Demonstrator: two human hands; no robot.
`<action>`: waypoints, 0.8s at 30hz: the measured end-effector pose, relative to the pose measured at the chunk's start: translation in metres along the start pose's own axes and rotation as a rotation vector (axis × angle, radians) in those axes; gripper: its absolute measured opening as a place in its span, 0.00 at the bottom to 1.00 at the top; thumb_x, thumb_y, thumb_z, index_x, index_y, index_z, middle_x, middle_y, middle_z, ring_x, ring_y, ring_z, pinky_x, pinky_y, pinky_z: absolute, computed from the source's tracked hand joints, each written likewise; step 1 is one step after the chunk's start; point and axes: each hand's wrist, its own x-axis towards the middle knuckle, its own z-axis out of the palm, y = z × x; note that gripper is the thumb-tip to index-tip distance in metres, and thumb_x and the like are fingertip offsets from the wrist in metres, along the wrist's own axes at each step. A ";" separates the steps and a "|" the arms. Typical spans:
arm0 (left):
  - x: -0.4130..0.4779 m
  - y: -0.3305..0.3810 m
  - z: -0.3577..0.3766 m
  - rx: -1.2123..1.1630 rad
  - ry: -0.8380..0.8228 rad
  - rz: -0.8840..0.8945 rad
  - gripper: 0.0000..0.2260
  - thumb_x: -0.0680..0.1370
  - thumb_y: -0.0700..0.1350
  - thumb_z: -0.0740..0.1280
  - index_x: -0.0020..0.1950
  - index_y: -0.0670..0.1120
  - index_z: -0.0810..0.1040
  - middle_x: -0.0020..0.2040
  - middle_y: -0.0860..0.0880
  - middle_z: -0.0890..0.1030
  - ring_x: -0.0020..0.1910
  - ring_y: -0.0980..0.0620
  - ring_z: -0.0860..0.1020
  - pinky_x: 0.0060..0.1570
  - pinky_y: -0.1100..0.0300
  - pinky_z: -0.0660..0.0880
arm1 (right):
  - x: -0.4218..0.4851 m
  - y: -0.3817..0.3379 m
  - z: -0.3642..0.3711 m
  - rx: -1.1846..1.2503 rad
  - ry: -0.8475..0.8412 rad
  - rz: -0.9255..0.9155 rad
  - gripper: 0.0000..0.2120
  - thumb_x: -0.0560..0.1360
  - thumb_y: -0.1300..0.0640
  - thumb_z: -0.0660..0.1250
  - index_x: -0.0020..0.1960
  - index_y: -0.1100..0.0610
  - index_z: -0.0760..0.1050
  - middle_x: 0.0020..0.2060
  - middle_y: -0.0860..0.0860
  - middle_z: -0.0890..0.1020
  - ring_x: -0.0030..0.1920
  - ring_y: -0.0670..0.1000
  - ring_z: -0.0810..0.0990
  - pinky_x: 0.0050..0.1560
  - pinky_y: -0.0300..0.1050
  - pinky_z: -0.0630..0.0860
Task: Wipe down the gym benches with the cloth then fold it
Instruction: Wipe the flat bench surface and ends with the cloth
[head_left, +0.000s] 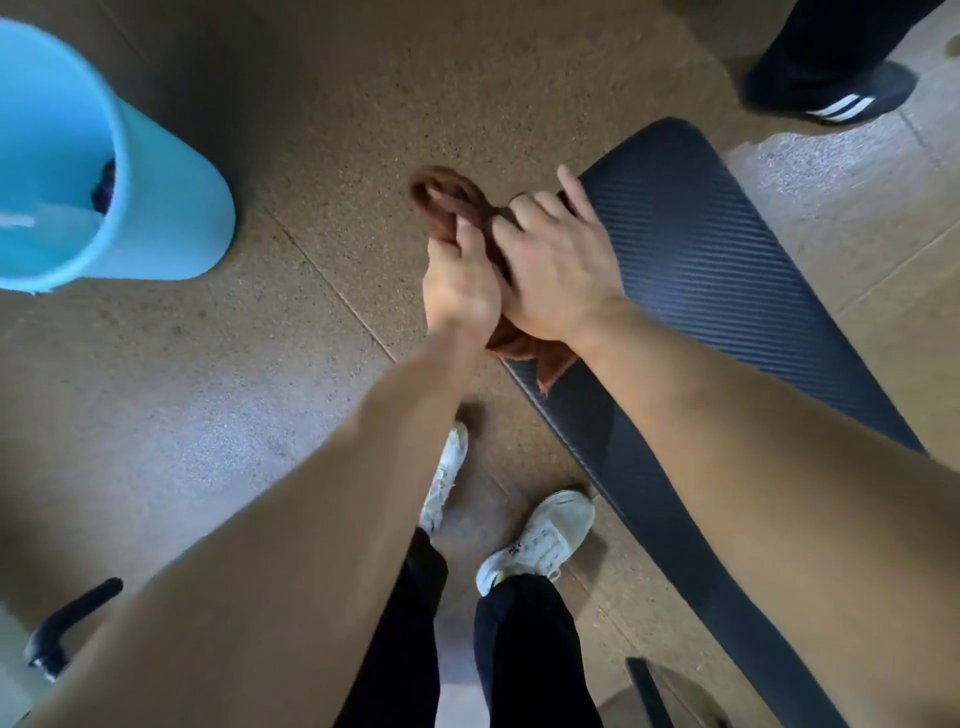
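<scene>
Both hands, left hand (460, 291) and right hand (556, 270), have their grip clamped on the twisted cloth (447, 200) at the bench (701, 270) surface edge, so wringing there could drip on the floor (311, 130) or let the cloth slip.

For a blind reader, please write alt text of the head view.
Both hands, left and right, hold a brown cloth bunched up at the edge of a dark padded bench. A blue bucket stands on the brown floor to the left, and another person's dark shoe shows at top right.
</scene>
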 end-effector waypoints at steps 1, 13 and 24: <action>0.009 0.014 0.001 0.090 -0.113 0.039 0.22 0.86 0.53 0.51 0.75 0.42 0.67 0.72 0.41 0.72 0.71 0.43 0.71 0.65 0.59 0.66 | 0.006 0.009 -0.005 -0.033 0.008 0.026 0.21 0.76 0.44 0.57 0.56 0.57 0.80 0.54 0.58 0.82 0.62 0.59 0.77 0.78 0.63 0.52; 0.045 0.066 0.007 0.698 -0.463 0.222 0.22 0.83 0.58 0.55 0.67 0.45 0.77 0.63 0.37 0.78 0.64 0.39 0.75 0.59 0.53 0.69 | 0.030 0.054 -0.026 -0.038 0.044 0.319 0.24 0.78 0.46 0.55 0.49 0.61 0.83 0.47 0.61 0.83 0.53 0.63 0.79 0.72 0.58 0.65; 0.015 0.037 -0.003 0.388 -0.498 -0.028 0.26 0.78 0.62 0.57 0.61 0.43 0.77 0.59 0.35 0.80 0.57 0.35 0.80 0.56 0.43 0.77 | 0.024 0.053 -0.018 -0.009 0.072 0.126 0.23 0.78 0.46 0.54 0.43 0.59 0.83 0.42 0.58 0.84 0.48 0.60 0.81 0.67 0.56 0.66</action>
